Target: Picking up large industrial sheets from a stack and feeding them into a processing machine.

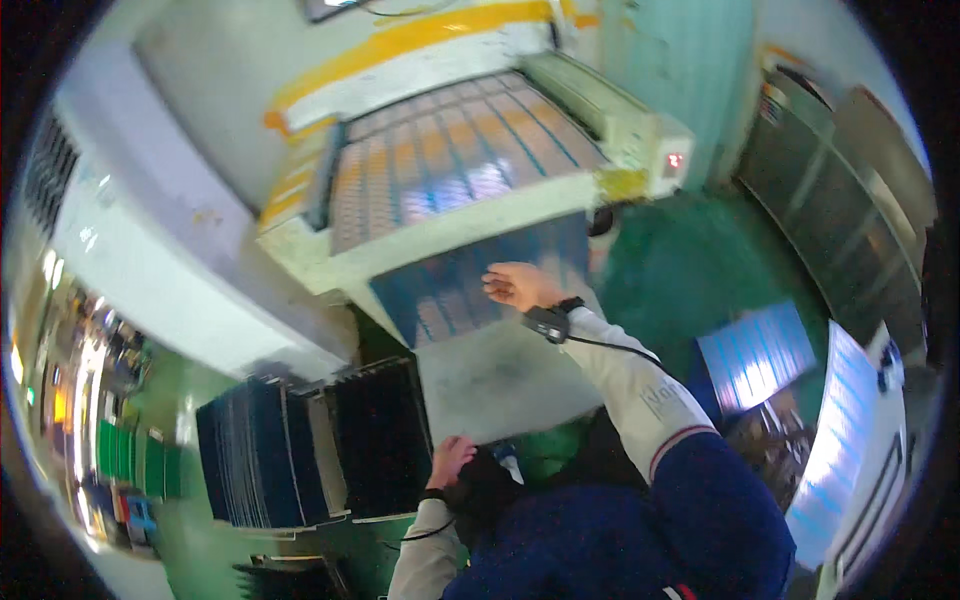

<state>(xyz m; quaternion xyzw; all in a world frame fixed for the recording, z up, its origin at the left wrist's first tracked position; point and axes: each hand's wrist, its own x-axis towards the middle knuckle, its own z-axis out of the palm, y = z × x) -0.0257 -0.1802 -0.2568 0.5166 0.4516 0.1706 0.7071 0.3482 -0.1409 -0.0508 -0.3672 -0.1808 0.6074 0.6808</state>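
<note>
A blue reflective panel (440, 285) with pale stripes lies at the front of a long white machine (300, 245). My right hand (515, 285) is over this panel, fingers apart and slightly bent, with nothing visible in them; whether it touches the surface I cannot tell. Below the panel is a smooth grey board (505, 385), nearer to me. My left hand (452, 460) is low, beside the board's near left corner and the black rack of panels (380, 440). Its fingers look loose and hold nothing I can see. Both wrists wear dark bands with cables.
Dark blue panels (250, 455) stand in a rack at the left. At the right are a shiny blue sheet (757, 357), a tall leaning sheet (835, 450) and a large grey metal cabinet (840, 190). Green floor (670, 260) shows between machine and cabinet.
</note>
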